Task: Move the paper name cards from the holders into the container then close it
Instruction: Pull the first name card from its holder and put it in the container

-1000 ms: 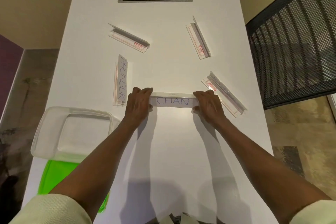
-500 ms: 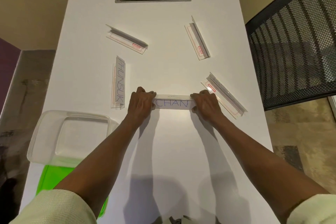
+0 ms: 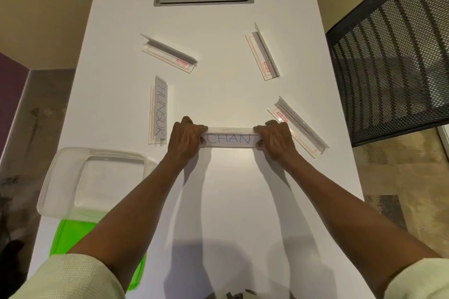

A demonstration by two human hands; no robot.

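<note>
The left hand [image 3: 185, 138] and the right hand [image 3: 274, 139] are gripping the two short ends of the CHAN holder [image 3: 229, 139], fingers curled together over its top edge and thumbs pressing its front face. The holder is lying with its long axis running left to right across the white table [image 3: 218, 201], its lettering facing the person. The hands are covering both of its ends, so whether the card is sliding out is hard to tell.

Just left of the CHAN holder, the PHUNSUK holder [image 3: 160, 109] is standing with its long axis pointing away from the person. Beyond it, three more holders [image 3: 168, 53] [image 3: 263, 52] [image 3: 297, 126] are lying at angles, showing their backs, so their cards are hard to make out. Left of and nearer than the CHAN holder, the clear container [image 3: 60, 177] is sitting at the table's edge, partly covering the green lid [image 3: 73, 233], which the left sleeve [image 3: 73, 277] is also hiding in part.
</note>
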